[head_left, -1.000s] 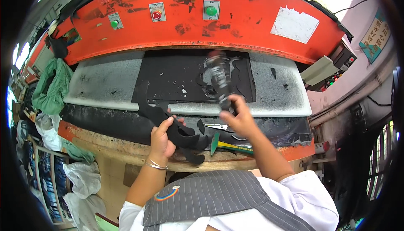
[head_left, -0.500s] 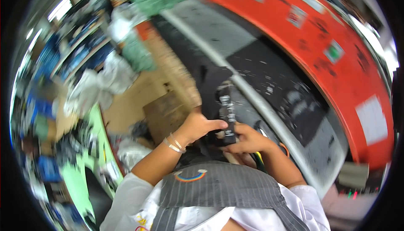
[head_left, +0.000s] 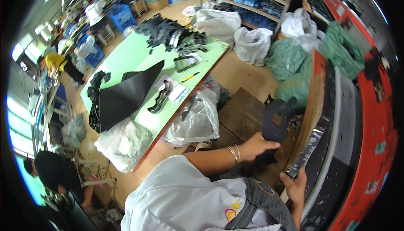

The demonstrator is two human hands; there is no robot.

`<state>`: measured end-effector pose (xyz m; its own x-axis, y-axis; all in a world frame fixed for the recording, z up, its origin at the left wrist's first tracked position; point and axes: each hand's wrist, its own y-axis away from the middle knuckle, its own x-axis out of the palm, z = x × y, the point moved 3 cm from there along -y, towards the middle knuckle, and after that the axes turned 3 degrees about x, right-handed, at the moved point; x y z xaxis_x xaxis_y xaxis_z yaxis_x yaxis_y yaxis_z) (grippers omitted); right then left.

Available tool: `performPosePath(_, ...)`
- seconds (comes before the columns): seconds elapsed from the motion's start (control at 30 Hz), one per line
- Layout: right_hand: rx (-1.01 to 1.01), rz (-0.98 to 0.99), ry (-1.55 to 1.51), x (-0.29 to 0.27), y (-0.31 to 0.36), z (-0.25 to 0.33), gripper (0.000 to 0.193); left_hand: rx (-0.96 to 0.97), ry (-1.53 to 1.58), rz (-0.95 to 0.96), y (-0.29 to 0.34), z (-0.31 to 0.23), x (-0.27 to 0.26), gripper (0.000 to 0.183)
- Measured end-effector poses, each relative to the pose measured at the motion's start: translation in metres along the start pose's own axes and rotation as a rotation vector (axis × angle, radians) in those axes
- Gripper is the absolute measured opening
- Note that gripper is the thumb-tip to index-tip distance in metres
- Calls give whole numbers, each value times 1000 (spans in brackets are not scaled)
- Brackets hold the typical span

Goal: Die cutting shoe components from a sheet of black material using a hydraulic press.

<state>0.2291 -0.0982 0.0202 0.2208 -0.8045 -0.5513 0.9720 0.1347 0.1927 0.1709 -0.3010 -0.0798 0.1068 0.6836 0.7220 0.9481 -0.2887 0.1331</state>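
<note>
My left hand [head_left: 257,147] is closed, thumb on top, on curved black cut-out pieces [head_left: 275,123] of flat sheet material. They hang over the brown boards beside the machine. My right hand [head_left: 296,185] grips the near end of a long, narrow black bar [head_left: 308,149] with white markings, held at a slant by the machine bed's edge. Its exact kind I cannot make out. The two hands are apart, and some right fingers are hidden under the bar.
A light green table [head_left: 198,73] on the left bears a large black sheet [head_left: 126,96], a curved black shape [head_left: 160,98], a yellow pen [head_left: 190,77] and black cut pieces [head_left: 162,31]. A red machine [head_left: 370,147] stands right. Green sacks [head_left: 290,58] lie ahead; other people work at far left.
The view has swung left toward the green table. My hands, together on the black bar before, are now apart; the left has black cut-out pieces, the right keeps the bar.
</note>
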Motion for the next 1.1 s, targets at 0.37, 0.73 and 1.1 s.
performPosePath(0.37, -386, 420, 649, 176, -121, 84, 44, -47, 463, -193, 10, -64, -116, 37)
performPosePath(0.73, -304, 570, 311, 331, -246, 115, 68, -67, 375, -654, -12, -145, -299, 31)
performPosePath(1.1, -344, 641, 487, 384, -323, 110, 66, -135, 445, -574, -62, -161, -357, 39)
